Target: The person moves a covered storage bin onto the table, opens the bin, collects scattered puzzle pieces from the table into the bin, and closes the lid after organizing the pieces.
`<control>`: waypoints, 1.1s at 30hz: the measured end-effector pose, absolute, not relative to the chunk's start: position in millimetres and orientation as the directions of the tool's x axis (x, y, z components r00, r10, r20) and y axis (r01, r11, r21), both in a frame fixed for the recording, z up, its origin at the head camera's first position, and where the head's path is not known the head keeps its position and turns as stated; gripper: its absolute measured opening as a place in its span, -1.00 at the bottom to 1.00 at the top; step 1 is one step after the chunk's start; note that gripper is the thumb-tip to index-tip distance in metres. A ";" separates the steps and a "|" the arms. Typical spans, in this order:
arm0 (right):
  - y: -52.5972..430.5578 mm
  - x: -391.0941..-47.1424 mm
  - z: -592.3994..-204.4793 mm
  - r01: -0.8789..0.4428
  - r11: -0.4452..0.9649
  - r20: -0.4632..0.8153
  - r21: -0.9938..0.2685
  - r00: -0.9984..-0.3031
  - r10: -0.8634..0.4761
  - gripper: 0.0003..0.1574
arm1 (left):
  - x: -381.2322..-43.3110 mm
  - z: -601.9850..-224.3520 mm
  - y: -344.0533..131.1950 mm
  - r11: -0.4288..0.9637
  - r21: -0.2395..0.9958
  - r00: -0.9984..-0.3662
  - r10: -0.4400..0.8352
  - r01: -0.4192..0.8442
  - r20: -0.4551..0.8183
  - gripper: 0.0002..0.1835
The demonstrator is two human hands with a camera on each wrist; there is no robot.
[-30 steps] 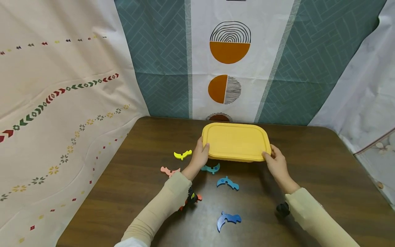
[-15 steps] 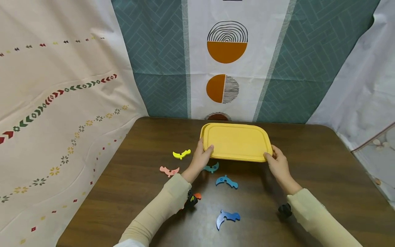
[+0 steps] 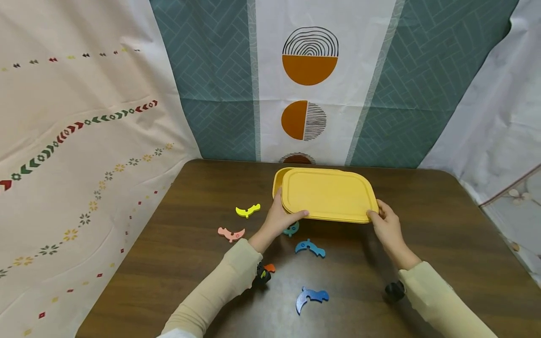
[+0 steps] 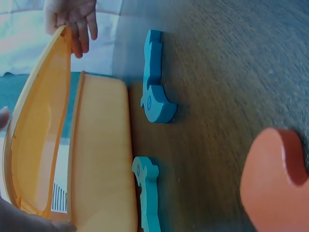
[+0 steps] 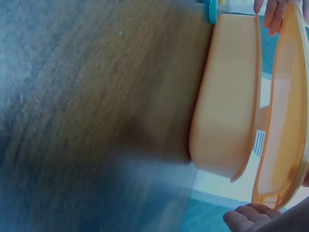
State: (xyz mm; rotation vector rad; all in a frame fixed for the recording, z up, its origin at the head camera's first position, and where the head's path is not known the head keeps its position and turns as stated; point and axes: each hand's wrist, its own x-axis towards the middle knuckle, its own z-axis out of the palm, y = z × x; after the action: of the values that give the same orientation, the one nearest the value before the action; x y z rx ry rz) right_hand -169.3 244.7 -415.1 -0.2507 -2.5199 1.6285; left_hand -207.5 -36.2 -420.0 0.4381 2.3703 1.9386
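Note:
A yellow lid (image 3: pixel 329 194) hovers over a matching yellow box (image 4: pixel 101 150), with a gap between them in both wrist views. The box stands on the table, mostly hidden under the lid in the head view. My left hand (image 3: pixel 275 219) holds the lid's left end, thumb along its front edge. At the front right corner, my right hand (image 3: pixel 386 227) pinches the lid between thumb and fingers. Near the box's front lie a teal curved piece (image 4: pixel 148 188) and a blue one (image 3: pixel 310 248), each shaped like a small hooked knife.
More such pieces lie on the brown table (image 3: pixel 422 211): yellow (image 3: pixel 248 211), pink (image 3: pixel 231 234) and dark blue (image 3: pixel 312 298). An orange-red piece (image 4: pixel 275 179) is partly covered by my left forearm in the head view. Patterned cloths (image 3: pixel 220 94) hang around the table.
The lid has come off the box and shifted right, baring the box's left end. My right hand moved right with it; my left thumb slid right along the front edge.

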 end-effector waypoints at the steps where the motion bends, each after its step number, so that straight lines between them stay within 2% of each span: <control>1: 245.2 -169.1 -414.8 0.070 0.401 0.017 -0.913 -0.978 0.209 -0.29 | -206.1 -417.4 -36.5 0.165 0.967 -0.954 0.262 0.191 0.144 0.02; 4: 246.7 -167.8 -413.4 0.081 0.397 0.004 -0.914 -0.978 0.209 -0.27 | -200.0 -408.0 -37.1 0.145 0.963 -0.937 0.304 0.227 0.175 0.05; 9: 246.8 -165.4 -410.9 0.098 0.394 -0.007 -0.914 -0.974 0.224 -0.27 | -203.4 -418.1 -35.8 0.156 0.948 -0.924 0.313 0.277 0.218 0.11; 14: 247.2 -162.3 -409.8 0.101 0.411 0.001 -0.906 -0.971 0.241 -0.28 | -205.5 -426.0 -35.3 0.179 0.949 -0.934 0.299 0.258 0.198 0.19; 28: 257.8 -154.7 -407.9 0.065 0.453 0.058 -0.889 -0.966 0.252 -0.25 | -198.4 -420.9 -28.4 0.159 0.951 -0.926 0.316 0.266 0.206 0.17; 33: 261.3 -151.7 -406.2 0.080 0.451 0.048 -0.889 -0.963 0.265 -0.27 | -195.0 -421.5 -26.1 0.202 0.951 -0.936 0.312 0.234 0.164 0.21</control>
State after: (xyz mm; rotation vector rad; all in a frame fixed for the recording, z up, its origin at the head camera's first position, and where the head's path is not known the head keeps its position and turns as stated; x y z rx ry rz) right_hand -151.7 261.3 -406.2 -0.3029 -2.5183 1.5279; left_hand -195.0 -26.1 -421.5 0.5423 2.3845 1.8679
